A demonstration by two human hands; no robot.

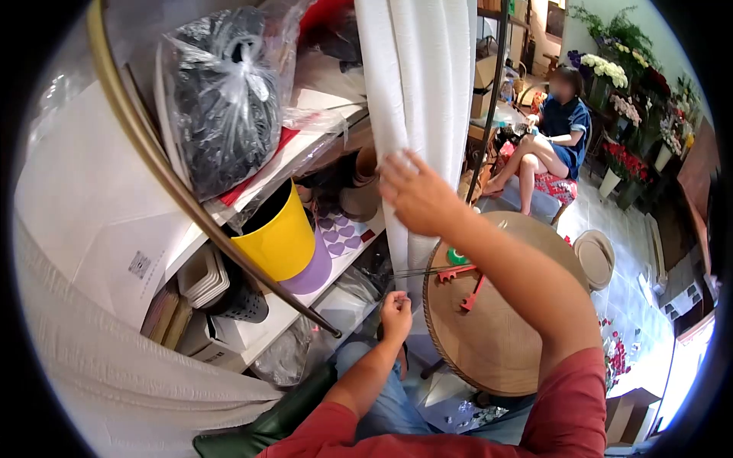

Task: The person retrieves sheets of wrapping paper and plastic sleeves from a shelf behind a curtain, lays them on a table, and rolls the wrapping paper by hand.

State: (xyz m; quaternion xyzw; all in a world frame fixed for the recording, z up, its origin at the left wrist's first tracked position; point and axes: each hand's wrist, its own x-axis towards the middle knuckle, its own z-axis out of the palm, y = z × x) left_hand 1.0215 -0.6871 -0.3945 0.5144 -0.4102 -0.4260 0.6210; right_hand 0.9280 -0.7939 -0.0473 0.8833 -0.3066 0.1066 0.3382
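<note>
My right hand (420, 195) is raised against the white curtain (416, 76), fingers stretched out and touching or just in front of the cloth. Lower down, my left hand (395, 314) is closed, its fingertips pressed together; whatever they hold, if anything, is too small to make out. Thin dark wires or stems (427, 272) stretch from the round wooden table's (504, 336) left edge to just above that hand. On the tabletop lie a green roll of tape (456, 256) and red plastic tools (475, 294), partly beneath my right forearm.
Left of the curtain, shelves hold a yellow bucket (279, 237), a purple bucket (311, 267) and a plastic-wrapped dark bundle (229, 99). A brass-coloured rail (183, 179) crosses before them. A seated person (561, 126) is beyond the table, near flowers (603, 69). A round stool (594, 259) stands right.
</note>
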